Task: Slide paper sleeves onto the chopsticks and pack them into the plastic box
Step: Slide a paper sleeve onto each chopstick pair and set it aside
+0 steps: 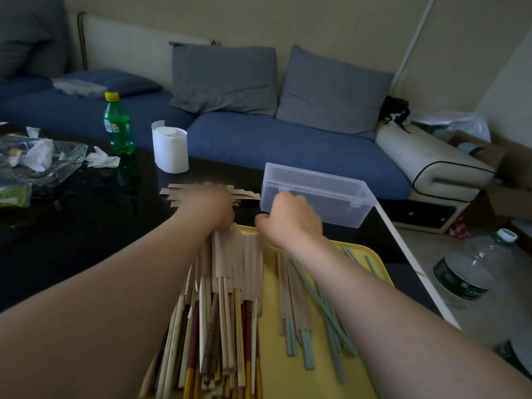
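A dark, glossy surface [86, 226] stands before a blue sofa [288, 145] with grey cushions. At its near edge a yellow tray [270, 326] carries the chopsticks [227, 312], many already sleeved, with pale green chopsticks [307, 349] on the right. Loose paper sleeves [175, 194] lie fanned just beyond the tray. The clear plastic box [319, 191], lid down, sits by the surface's white right rim [414, 263]. Past that rim, a large water bottle [472, 272] stands on the floor.

The left hand [210, 205] lies blurred over the sleeves, and I cannot tell its grip. The right hand [290, 217] is against the box's front with its fingers curled under. Whether it is grasping anything is hidden.

A green bottle [118, 125], a paper roll [169, 148] and a glass dish [72, 159] stand well apart at far left.
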A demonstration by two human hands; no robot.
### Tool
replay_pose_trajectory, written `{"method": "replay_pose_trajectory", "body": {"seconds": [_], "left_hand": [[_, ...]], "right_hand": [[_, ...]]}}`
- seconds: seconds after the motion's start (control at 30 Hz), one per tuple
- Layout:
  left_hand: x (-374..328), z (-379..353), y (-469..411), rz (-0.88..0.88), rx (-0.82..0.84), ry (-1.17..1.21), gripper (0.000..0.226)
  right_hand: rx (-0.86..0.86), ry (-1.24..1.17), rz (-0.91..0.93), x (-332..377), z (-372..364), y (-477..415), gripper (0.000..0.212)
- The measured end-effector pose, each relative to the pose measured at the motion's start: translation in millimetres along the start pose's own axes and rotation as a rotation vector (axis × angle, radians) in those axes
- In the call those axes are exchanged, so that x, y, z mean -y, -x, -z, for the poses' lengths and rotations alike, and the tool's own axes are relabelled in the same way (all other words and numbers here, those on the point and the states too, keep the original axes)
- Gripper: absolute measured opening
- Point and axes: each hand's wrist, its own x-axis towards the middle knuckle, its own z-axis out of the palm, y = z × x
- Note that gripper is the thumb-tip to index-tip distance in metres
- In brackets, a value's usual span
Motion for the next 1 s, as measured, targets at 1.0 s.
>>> {"method": "replay_pose_trajectory", "body": {"seconds": [1.0], "left_hand": [[0.1,-7.4,-33.3,-0.212,-0.005,-0.079,0.042]], "right_hand": [[-0.09,0.479,0.095,-19.6,-9.2,-64.4,0.072]]}}
